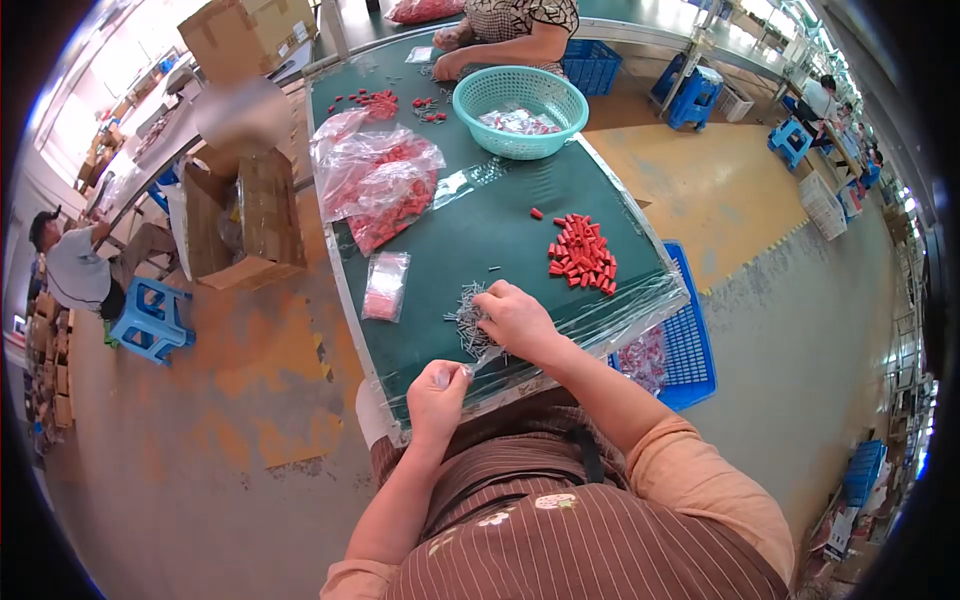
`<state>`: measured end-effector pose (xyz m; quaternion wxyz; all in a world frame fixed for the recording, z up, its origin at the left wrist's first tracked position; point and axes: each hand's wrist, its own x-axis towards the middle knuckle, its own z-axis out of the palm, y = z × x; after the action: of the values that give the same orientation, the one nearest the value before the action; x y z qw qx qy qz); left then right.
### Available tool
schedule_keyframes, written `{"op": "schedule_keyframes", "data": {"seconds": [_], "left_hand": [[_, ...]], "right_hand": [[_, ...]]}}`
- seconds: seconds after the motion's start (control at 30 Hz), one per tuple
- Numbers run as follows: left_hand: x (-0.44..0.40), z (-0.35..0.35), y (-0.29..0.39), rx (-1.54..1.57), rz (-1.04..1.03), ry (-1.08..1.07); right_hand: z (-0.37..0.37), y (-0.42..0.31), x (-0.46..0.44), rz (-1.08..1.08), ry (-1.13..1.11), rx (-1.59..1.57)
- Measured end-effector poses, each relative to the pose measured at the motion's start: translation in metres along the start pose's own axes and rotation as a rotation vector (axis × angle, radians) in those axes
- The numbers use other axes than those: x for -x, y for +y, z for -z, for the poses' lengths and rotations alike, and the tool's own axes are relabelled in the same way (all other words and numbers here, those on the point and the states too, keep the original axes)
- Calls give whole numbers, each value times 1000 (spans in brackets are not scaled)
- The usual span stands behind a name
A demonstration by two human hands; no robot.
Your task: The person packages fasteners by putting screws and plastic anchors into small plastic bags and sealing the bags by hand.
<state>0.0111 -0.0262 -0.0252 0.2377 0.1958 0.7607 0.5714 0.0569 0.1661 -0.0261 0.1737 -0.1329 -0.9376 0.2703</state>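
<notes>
My left hand [438, 396] is closed on a small clear plastic bag [488, 358] at the table's near edge. My right hand [515, 318] rests over a pile of grey metal screws [468, 322], its fingers bent down into them; what they pinch is hidden. To the right lies a heap of red plastic plugs [582, 254]. A flat stack of clear bags [385, 287] is left of the screws. Behind it sits a large clear bag full of red pieces [385, 190].
A teal basket [520, 110] with filled packets stands on the green table [480, 225]. Across it, a co-worker's arms [500, 52] handle small parts. A blue crate [690, 345] sits right of the table. An open carton [240, 225] and blue stool [153, 318] are at left.
</notes>
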Motion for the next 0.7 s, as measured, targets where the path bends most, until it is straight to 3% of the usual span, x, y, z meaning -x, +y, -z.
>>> {"op": "schedule_keyframes", "data": {"seconds": [0.13,0.27,0.53,0.7], "left_hand": [[1,8,0,2,30,13],[-1,6,-4,-6,16,17],[-5,6,7,-90,58,-29],[-6,0,7,-112,47,-49]], "right_hand": [[-5,9,-5,30,-5,64],[2,15,-4,-67,-12,-65],[4,47,1,-436,-97,-711],[8,58,3,-422,-123,-643]]}}
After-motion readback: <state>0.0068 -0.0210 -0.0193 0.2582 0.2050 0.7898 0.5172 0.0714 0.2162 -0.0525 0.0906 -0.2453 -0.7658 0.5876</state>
